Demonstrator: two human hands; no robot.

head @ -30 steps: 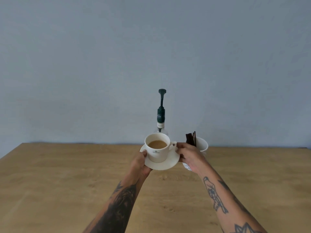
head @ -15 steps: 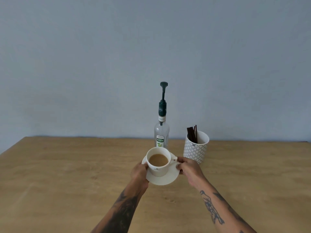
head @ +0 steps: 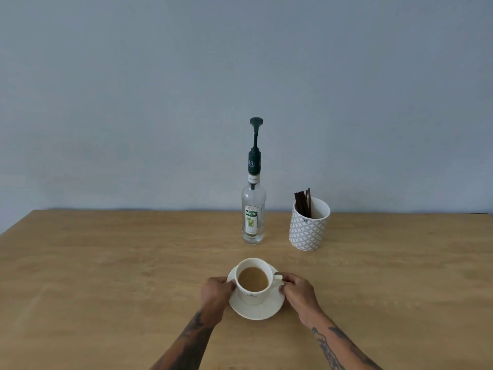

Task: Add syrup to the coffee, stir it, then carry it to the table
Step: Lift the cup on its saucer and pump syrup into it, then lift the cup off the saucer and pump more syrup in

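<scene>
1. Head view: both hands grip one white saucer (head: 255, 308) on the wooden bench (head: 106, 276).
2. Left hand (head: 216, 292): fingers curled and pinching the saucer's left rim, thumb on top of the rim beside the cup.
3. Right hand (head: 298, 291): fingers curled and pinching the saucer's right rim, thumb close to the cup handle, which points toward this hand.
4. Coffee cup (head: 253, 281): white, upright, seated on the saucer between the two hands; it holds light-brown coffee and carries a small dark emblem on its near wall.
5. Whether the saucer rests fully on the bench or sits just above it cannot be told.
6. Syrup bottle (head: 253, 217): clear glass, upright on the bench, beyond the hands and well apart from them, almost straight behind the cup. A dark green pump (head: 255, 140) stands on its neck.
7. Patterned white holder (head: 309, 225): upright on the bench beyond the right hand, beside the bottle and apart from it. Dark stirrer sticks (head: 302, 201) lean inside it.
8. A plain grey-blue wall (head: 133, 89) stands behind the bench.
</scene>
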